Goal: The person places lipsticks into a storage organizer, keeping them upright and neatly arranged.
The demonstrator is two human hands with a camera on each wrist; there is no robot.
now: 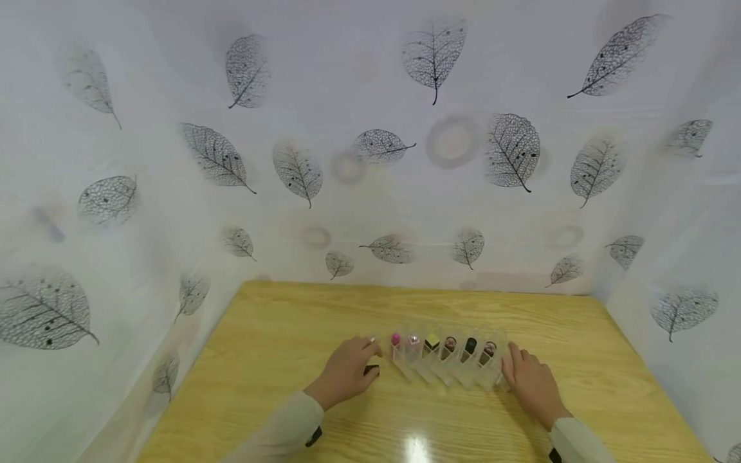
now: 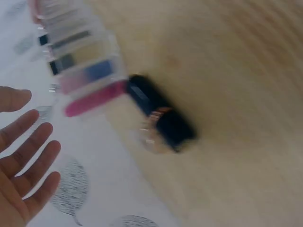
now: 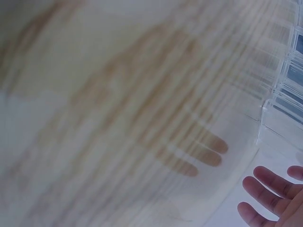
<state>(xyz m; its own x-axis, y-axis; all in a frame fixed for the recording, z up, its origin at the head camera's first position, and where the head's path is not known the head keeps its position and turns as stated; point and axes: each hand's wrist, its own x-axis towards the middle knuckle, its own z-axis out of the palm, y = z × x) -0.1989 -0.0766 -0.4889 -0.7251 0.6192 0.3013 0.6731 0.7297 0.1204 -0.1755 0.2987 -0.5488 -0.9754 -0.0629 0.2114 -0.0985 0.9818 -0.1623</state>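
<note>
A clear plastic organizer (image 1: 426,374) with slanted compartments stands on the table, holding several small cosmetics, among them a bright pink tube (image 1: 395,339) at its left end. My left hand (image 1: 347,370) is just left of the organizer. Close by its fingers lies a black lipstick tube (image 2: 163,118) with a gold band, blurred in the left wrist view. That view shows the left fingers spread and apart from the tube. At the organizer's right end is my right hand (image 1: 531,382), fingertips right at the end wall, fingers loosely extended in the right wrist view.
The wooden table (image 1: 301,308) has a glossy top that mirrors the right hand in the right wrist view. White sheeting (image 1: 370,206) printed with leaves hangs behind the table and along both sides.
</note>
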